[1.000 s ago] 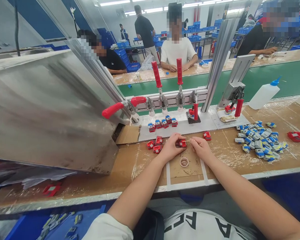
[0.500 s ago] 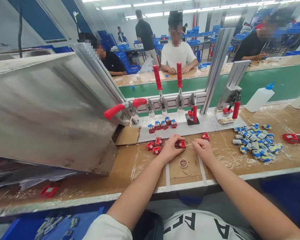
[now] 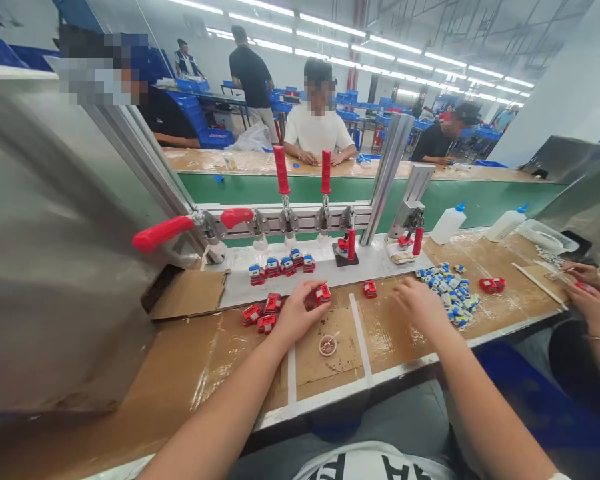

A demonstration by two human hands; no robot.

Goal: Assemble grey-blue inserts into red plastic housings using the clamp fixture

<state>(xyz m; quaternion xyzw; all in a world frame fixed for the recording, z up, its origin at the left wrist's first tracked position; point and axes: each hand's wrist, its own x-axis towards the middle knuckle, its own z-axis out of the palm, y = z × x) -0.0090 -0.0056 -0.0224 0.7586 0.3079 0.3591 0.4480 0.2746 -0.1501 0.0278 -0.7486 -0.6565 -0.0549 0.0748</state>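
My left hand [image 3: 303, 308] is closed around a small red plastic housing [image 3: 323, 294], held above a cardboard sheet [image 3: 343, 363]. Below it stands a small round cup [image 3: 325, 351] with a thin white stick [image 3: 334, 337] leaning in it. My right hand [image 3: 423, 307], a little blurred, hovers at the left edge of a pile of blue-and-grey small parts [image 3: 453, 290]; its fingers look apart and I see nothing in them. A single red housing [image 3: 370, 289] lies between my hands. Several more red housings [image 3: 267, 324] sit left of my left hand.
Behind my hands stands a frame of red-handled toggle clamps [image 3: 326, 172], with several red-and-blue assemblies [image 3: 287, 266] below it. A metal box [image 3: 55, 267] fills the left side. White bottles [image 3: 449, 225] stand at the back right. A co-worker's hands [image 3: 593, 303] are at the right edge.
My right hand has let go of the white stick, which now rests in the cup, and has moved right to the pile. My left hand still holds the red housing. The view has turned right.
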